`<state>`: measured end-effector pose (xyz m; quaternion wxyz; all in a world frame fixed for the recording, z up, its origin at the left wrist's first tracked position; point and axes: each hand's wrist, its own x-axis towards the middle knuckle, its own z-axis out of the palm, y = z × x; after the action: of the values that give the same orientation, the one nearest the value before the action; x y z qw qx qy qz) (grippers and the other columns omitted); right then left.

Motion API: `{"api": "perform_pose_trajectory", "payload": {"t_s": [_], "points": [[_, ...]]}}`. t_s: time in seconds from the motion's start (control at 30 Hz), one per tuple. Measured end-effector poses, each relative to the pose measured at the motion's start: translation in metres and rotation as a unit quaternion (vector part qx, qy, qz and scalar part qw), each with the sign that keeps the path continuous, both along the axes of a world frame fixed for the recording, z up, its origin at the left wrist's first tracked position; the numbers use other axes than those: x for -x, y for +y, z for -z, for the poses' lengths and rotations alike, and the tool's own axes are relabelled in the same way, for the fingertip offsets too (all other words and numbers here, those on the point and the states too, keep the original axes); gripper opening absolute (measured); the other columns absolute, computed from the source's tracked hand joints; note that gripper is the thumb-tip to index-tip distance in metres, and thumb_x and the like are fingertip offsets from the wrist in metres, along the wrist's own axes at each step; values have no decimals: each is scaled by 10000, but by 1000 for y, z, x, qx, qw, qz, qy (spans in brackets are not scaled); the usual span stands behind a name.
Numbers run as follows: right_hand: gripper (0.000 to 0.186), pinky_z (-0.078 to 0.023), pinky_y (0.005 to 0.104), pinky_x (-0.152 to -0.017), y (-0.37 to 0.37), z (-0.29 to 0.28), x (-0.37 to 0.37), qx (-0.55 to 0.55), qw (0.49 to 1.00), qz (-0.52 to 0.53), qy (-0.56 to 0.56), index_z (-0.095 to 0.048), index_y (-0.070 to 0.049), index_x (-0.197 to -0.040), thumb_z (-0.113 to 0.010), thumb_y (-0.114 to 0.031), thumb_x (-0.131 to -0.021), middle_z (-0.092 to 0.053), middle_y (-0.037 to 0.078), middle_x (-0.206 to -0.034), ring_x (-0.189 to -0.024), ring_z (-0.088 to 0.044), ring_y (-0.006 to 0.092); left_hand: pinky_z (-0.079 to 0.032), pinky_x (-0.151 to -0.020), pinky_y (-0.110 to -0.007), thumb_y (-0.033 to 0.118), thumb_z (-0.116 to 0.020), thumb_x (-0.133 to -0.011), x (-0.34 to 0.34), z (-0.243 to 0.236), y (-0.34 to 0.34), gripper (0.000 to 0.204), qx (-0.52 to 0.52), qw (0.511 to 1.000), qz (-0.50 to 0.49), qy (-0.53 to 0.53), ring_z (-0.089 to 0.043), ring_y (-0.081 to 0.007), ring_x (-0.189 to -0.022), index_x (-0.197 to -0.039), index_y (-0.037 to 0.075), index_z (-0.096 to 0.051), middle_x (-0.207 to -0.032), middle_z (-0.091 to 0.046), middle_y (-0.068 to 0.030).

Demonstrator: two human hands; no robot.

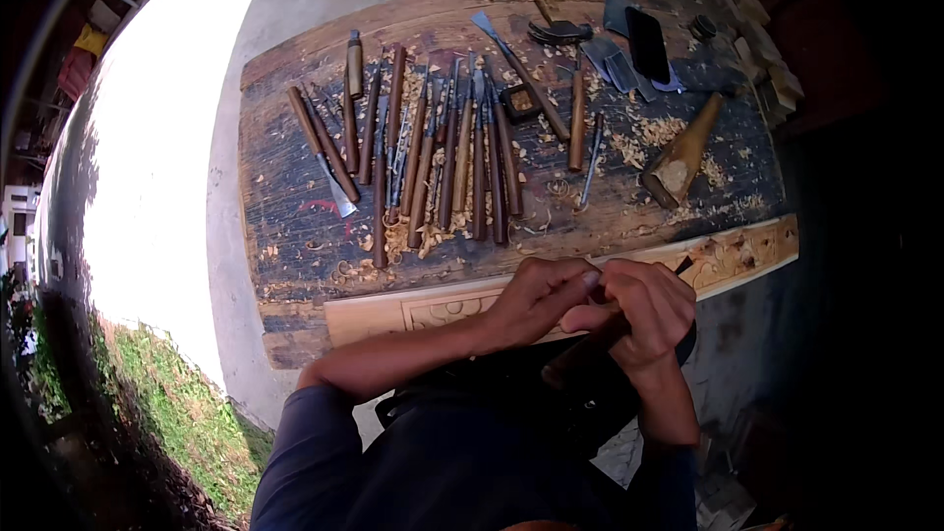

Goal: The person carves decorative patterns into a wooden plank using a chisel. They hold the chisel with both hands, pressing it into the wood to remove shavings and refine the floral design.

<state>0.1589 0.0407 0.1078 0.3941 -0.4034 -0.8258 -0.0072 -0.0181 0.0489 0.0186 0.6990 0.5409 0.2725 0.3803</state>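
Note:
A long pale board [369, 318] with carved relief lies along the near edge of the worktable. My right hand [646, 310] is wrapped round the dark wooden handle [587, 352] of a carving chisel. The handle's butt points down toward my lap, and a dark flat blade tip [685, 264] shows beyond the knuckles, over the board's carved right part [742, 251]. Touching the right hand from the left, my left hand [539, 297] is above the board with its fingers curled and thumb stretched toward the right fingers. Whatever its fingers press on is hidden.
Several chisels and gouges [462, 152] lie in a row on the worn worktable [285, 177] among wood shavings. Farther back are a hammer [560, 31], a black phone [646, 44] and abrasive sheets [619, 69]. A wooden mallet [683, 155] lies at the right.

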Motion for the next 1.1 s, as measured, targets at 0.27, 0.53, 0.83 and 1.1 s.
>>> {"api": "perform_pose_trajectory", "payload": {"t_s": [0.27, 0.53, 0.83, 1.1], "points": [[664, -442, 345, -665, -41, 58, 19, 40, 993, -110, 2, -555, -107, -838, -744, -740, -902, -543, 40, -817, -686, -595, 197, -501, -1150, -462, 836, -478, -997, 17, -7, 18, 1069, 35, 987, 153, -22, -712, -374, -1279, -1432, -120, -671, -1328, -751, -275], [603, -521, 391, -702, -41, 88, 38, 86, 969, -200, 120, -650, -80, -881, -808, -660, -839, -588, 71, -878, -765, -640, 238, -537, -1113, -472, 599, -788, -842, 31, -4, 30, 845, -45, 975, 208, 58, -695, -456, -1342, -1375, -54, -741, -1357, -730, -338], [574, -551, 386, -702, -37, 76, 40, 76, 968, -210, 111, -600, -93, -782, -773, -636, -851, -563, 43, -781, -747, -638, 234, -633, -942, -447, 512, -846, -819, 35, -3, 29, 657, -68, 984, 145, 79, -800, -454, -1119, -1143, -59, -827, -1182, -788, -325], [595, -556, 386, -691, -35, 80, 45, 74, 964, -212, 144, -588, -97, -758, -774, -658, -826, -548, 31, -746, -713, -623, 230, -646, -918, -446, 475, -851, -821, 35, -6, 31, 594, -93, 980, 145, 95, -813, -443, -1074, -1072, -64, -838, -1170, -792, -316]]}}
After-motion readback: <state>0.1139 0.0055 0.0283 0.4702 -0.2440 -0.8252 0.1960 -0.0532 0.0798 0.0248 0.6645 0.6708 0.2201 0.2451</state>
